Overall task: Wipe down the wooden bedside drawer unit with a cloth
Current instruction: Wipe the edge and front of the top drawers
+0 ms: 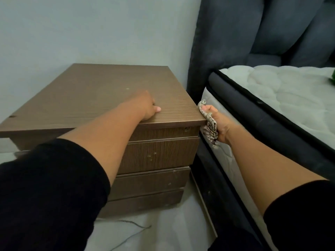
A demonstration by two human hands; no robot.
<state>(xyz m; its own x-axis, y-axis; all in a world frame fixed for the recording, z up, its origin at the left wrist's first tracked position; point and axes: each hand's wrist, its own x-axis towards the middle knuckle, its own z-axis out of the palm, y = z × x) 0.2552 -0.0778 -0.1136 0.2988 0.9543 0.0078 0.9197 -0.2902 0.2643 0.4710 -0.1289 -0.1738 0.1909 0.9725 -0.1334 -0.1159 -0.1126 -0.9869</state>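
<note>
The brown wooden bedside drawer unit stands against the wall, with three drawer fronts showing below its top. My left hand rests palm-down on the top near the front right corner, fingers curled, holding nothing. My right hand is closed on a crumpled checked cloth. It presses the cloth against the right side edge of the top, in the narrow gap between the unit and the bed.
A bed with a white quilted mattress and a dark frame stands close on the right. A dark padded headboard rises behind it. A pale wall is at the back and a light marbled floor lies below.
</note>
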